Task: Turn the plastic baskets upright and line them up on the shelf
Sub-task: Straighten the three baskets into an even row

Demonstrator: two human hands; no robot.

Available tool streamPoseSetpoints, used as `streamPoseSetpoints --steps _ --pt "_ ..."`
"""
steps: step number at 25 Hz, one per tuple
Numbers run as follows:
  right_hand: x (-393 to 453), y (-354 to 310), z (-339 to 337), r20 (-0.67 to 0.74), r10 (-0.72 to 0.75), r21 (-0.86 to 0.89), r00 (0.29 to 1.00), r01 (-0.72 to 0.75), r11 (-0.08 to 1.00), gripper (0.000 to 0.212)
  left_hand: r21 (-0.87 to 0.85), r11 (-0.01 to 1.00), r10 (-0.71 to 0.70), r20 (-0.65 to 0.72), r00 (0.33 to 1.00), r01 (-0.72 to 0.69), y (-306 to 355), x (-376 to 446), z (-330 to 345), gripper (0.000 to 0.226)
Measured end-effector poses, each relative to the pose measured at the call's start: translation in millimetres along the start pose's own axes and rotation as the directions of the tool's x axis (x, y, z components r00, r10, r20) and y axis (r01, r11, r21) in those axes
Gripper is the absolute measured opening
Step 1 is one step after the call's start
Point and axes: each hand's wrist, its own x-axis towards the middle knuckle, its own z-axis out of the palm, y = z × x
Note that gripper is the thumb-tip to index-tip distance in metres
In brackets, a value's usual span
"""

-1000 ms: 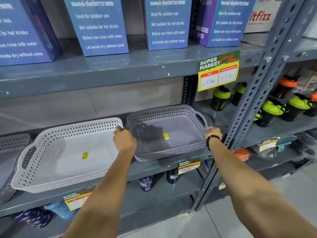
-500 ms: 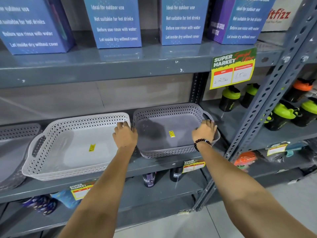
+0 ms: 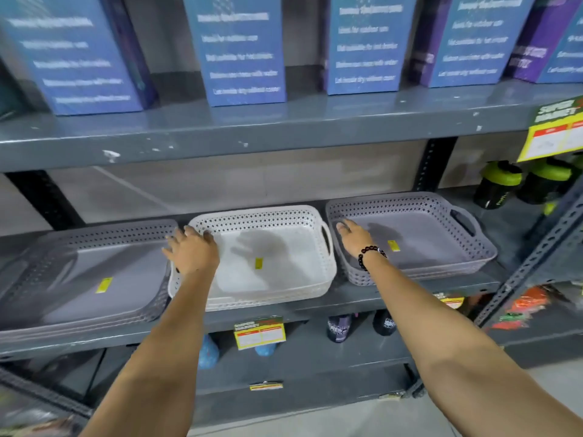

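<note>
Three shallow perforated plastic baskets stand upright in a row on the grey middle shelf point(image 3: 362, 302): a grey basket point(image 3: 94, 279) at the left, a white basket point(image 3: 277, 263) in the middle and another grey basket point(image 3: 426, 244) at the right. Each looks like a nested stack. My left hand point(image 3: 192, 250) lies palm down on the white basket's left end, fingers spread over its rim. My right hand point(image 3: 353, 238), with a black bead bracelet, reaches over the left rim of the right grey basket with fingers extended and holds nothing.
Blue boxes point(image 3: 243, 48) stand on the shelf above. Black shaker bottles with green lids point(image 3: 498, 184) sit right of the baskets. A slotted steel post point(image 3: 536, 257) slants at the right. Price tags point(image 3: 259, 334) hang on the shelf edge; bottles stand below.
The view swung left, showing the left grey basket. My left hand moved to the white basket's left end. My right hand left the right grey basket's right handle for its left side.
</note>
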Motion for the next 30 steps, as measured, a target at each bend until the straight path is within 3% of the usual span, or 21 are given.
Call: streamPoseSetpoints --steps 3,6,16,19,22,25,30 --pt "-4 -7 17 0.016 0.029 -0.031 0.999 -0.028 0.999 0.051 -0.036 0.997 -0.070 0.085 0.994 0.073 -35 18 -7 0.049" --pt "-8 -4 30 0.006 0.026 -0.076 1.000 -0.025 0.997 0.049 -0.100 0.994 -0.034 0.170 0.985 0.052 -47 20 -6 0.043" --pt "-9 -5 33 -0.230 -0.081 -0.361 0.970 -0.007 0.933 0.037 -0.134 0.991 -0.006 0.129 0.992 0.024 -54 21 -9 0.046" --pt "-6 -9 35 -0.124 -0.173 -0.469 0.977 0.096 0.878 0.047 -0.074 0.994 0.096 0.142 0.985 -0.086 -61 19 -10 0.044" --pt "-1 -11 40 0.010 -0.172 -0.600 0.985 0.144 0.787 0.061 0.018 0.983 0.178 0.186 0.966 -0.184 -68 18 -10 0.048" --pt "0 -11 44 0.013 -0.181 -0.690 0.983 0.140 0.710 0.068 0.042 0.976 0.202 0.195 0.960 -0.214 -70 17 -8 0.052" --pt "5 -10 43 -0.034 -0.228 -0.726 0.973 0.133 0.675 0.064 0.034 0.973 0.219 0.172 0.960 -0.228 -67 18 -7 0.052"
